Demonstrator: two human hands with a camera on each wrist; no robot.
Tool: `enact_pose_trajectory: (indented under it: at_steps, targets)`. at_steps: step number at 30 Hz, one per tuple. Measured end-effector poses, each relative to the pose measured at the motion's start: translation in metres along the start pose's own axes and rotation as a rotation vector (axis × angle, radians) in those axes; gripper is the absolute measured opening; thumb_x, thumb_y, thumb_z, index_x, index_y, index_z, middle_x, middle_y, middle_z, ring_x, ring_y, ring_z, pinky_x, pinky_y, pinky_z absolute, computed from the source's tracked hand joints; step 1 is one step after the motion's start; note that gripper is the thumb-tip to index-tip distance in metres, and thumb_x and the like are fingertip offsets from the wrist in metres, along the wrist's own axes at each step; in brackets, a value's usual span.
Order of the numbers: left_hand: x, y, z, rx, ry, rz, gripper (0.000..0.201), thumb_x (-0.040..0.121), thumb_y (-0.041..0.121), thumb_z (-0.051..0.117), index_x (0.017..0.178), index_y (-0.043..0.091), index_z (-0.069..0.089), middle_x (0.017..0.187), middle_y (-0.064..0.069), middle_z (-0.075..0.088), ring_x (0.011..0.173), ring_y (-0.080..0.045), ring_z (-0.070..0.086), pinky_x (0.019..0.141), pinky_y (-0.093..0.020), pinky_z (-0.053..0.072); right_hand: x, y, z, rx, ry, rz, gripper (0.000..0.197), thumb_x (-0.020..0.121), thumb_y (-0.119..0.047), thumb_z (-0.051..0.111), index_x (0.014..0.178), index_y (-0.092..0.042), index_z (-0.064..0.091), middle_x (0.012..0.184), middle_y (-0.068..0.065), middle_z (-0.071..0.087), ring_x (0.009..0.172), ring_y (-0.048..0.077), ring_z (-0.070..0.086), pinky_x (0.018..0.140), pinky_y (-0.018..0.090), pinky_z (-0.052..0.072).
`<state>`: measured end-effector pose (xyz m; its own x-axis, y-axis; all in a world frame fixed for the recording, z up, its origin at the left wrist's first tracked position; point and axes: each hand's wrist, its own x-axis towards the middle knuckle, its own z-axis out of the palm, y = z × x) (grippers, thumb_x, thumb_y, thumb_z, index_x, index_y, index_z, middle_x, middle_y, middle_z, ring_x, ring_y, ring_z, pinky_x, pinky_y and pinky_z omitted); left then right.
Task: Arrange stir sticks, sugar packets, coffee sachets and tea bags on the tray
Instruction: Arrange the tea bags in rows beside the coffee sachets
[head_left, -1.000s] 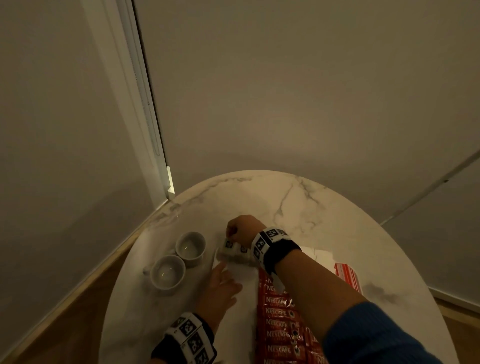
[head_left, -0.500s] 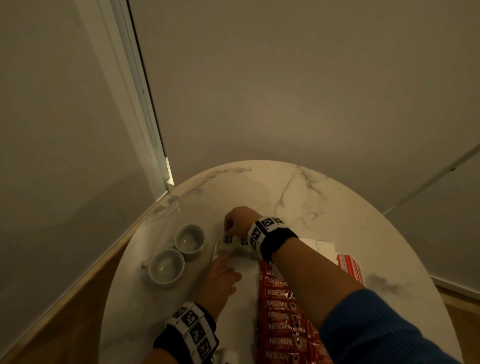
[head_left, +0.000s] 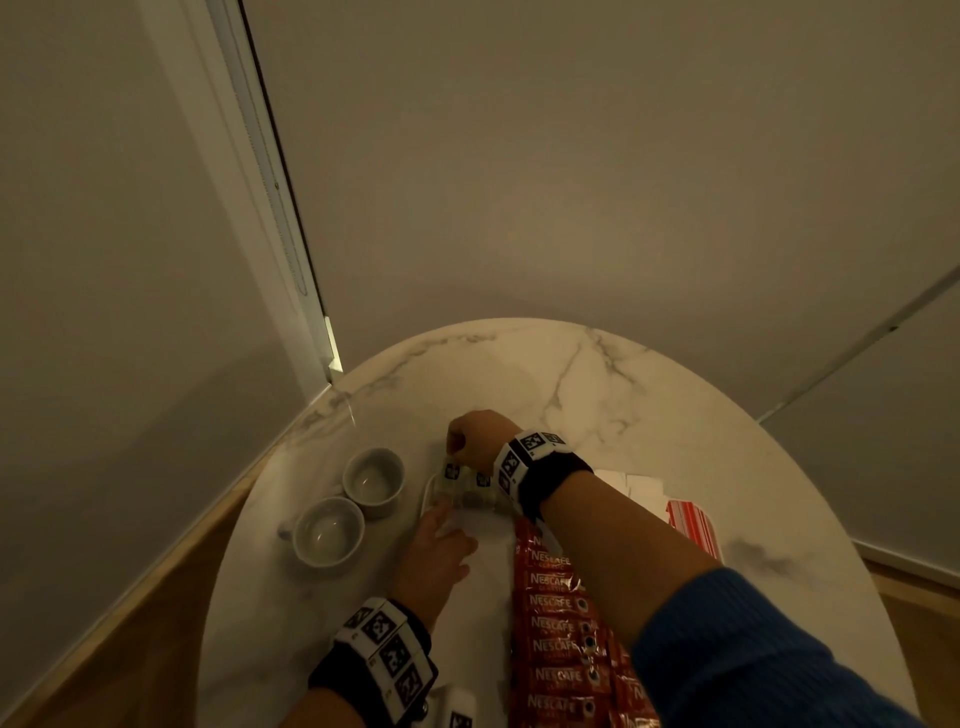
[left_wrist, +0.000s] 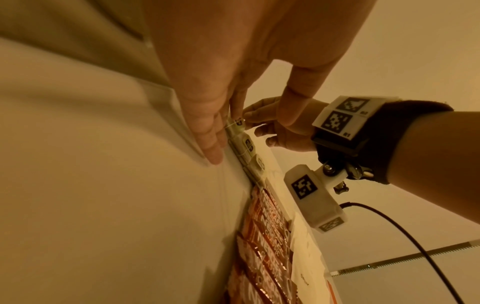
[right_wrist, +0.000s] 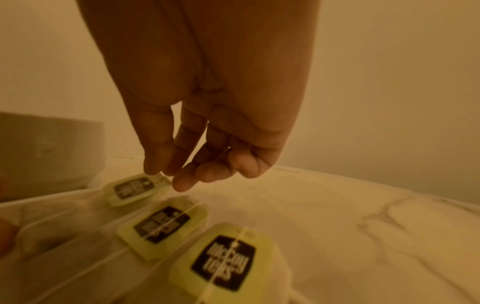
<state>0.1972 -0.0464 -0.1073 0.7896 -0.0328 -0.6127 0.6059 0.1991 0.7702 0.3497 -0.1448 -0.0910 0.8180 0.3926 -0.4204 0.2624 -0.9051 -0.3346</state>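
Three tea bags (right_wrist: 166, 226) are lined along the tray's (head_left: 488, 582) far edge, coffee sachets (head_left: 558, 623) laid beside them. The farthest tag is pinched by the right hand (head_left: 478, 439); the left hand (head_left: 436, 556) lies flat. Stir sticks apparently remain unplaced.

"NESCAFE" runs in white along the red coffee sachets (head_left: 558, 623); the yellow tea-bag tags (right_wrist: 223, 261) read "McCoy teas".

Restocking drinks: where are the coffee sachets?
In the head view, the red coffee sachets lie in a column on the tray, just left of the right forearm.
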Motion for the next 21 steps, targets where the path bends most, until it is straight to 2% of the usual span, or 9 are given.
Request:
enact_pose_trajectory:
  at_steps: [2,4,6,8,10,12,15,18,21]
  targets:
    - [-0.002,0.001,0.000,-0.001,0.010,-0.002,0.055,0.090,0.006,0.055,0.139,0.024,0.038,0.117,0.006,0.050,0.104,-0.014,0.052,0.095,-0.038,0.045,-0.002,0.002,-0.002,0.016,0.006,0.005,0.021,0.091,-0.019,0.060,0.109,-0.010,0.067,0.114,0.009,0.065,0.105,0.026,0.059,0.086,0.031,0.046]
    - [-0.005,0.002,0.000,-0.002,0.020,-0.004,0.049,0.091,0.006,0.055,0.135,0.023,0.041,0.110,0.010,0.051,0.100,-0.012,0.053,0.094,-0.037,0.045,-0.009,0.003,-0.006,0.059,0.042,0.018,0.021,0.093,-0.021,0.057,0.109,-0.010,0.067,0.113,0.009,0.065,0.105,0.026,0.059,0.087,0.032,0.045]
    - [-0.010,0.003,-0.003,0.043,0.004,0.005,0.042,0.091,0.008,0.055,0.130,0.020,0.045,0.119,0.006,0.051,0.104,-0.013,0.053,0.090,-0.035,0.046,-0.022,0.004,-0.012,0.124,0.112,0.032,0.023,0.095,-0.024,0.055,0.108,-0.010,0.066,0.111,0.009,0.066,0.103,0.025,0.059,0.086,0.031,0.045]
    - [-0.018,0.005,-0.009,0.165,-0.026,0.038,0.035,0.092,0.011,0.055,0.125,0.020,0.049,0.125,0.004,0.051,0.108,-0.014,0.053,0.083,-0.030,0.048,-0.042,0.007,-0.019,0.216,0.227,0.040,0.022,0.094,-0.027,0.056,0.104,-0.011,0.067,0.106,0.007,0.067,0.096,0.021,0.059,0.080,0.026,0.043]
    - [-0.032,0.007,-0.017,0.322,-0.069,0.104,0.026,0.093,0.013,0.055,0.116,0.024,0.055,0.117,0.005,0.058,0.102,-0.011,0.056,0.074,-0.022,0.049,-0.071,0.008,-0.022,0.320,0.336,0.047,0.018,0.094,-0.027,0.057,0.099,-0.014,0.069,0.100,0.002,0.067,0.082,0.011,0.057,0.070,0.018,0.040]
    - [-0.047,0.006,-0.027,0.435,-0.140,0.174,0.020,0.093,0.014,0.056,0.107,0.028,0.058,0.109,0.002,0.063,0.092,-0.012,0.060,0.065,-0.016,0.047,-0.109,0.007,-0.018,0.400,0.375,0.058,0.015,0.093,-0.027,0.058,0.095,-0.017,0.069,0.092,-0.005,0.065,0.071,-0.001,0.051,0.061,0.008,0.035]
    - [-0.070,0.000,-0.044,0.524,-0.217,0.233,0.015,0.092,0.018,0.057,0.100,0.030,0.061,0.097,0.002,0.067,0.083,-0.010,0.062,0.062,-0.015,0.045,-0.173,-0.002,0.005,0.479,0.267,0.102,0.014,0.094,-0.031,0.056,0.094,-0.023,0.067,0.086,-0.012,0.064,0.068,-0.004,0.053,0.059,0.008,0.037]
    - [-0.086,-0.010,-0.060,0.632,-0.236,0.325,0.010,0.087,0.023,0.063,0.093,0.030,0.063,0.082,0.008,0.066,0.069,-0.005,0.057,0.066,-0.021,0.048,-0.231,-0.014,0.042,0.431,0.040,0.117,0.009,0.095,-0.034,0.054,0.099,-0.033,0.062,0.098,-0.017,0.060,0.084,-0.004,0.055,0.069,0.010,0.040]
    - [-0.101,-0.023,-0.069,0.825,-0.282,0.400,0.012,0.085,0.024,0.065,0.089,0.034,0.061,0.086,0.011,0.064,0.068,0.000,0.055,0.065,-0.013,0.044,-0.271,-0.021,0.080,0.291,-0.094,0.085,0.013,0.092,-0.037,0.059,0.105,-0.036,0.061,0.106,-0.023,0.055,0.093,-0.009,0.051,0.073,0.006,0.037]
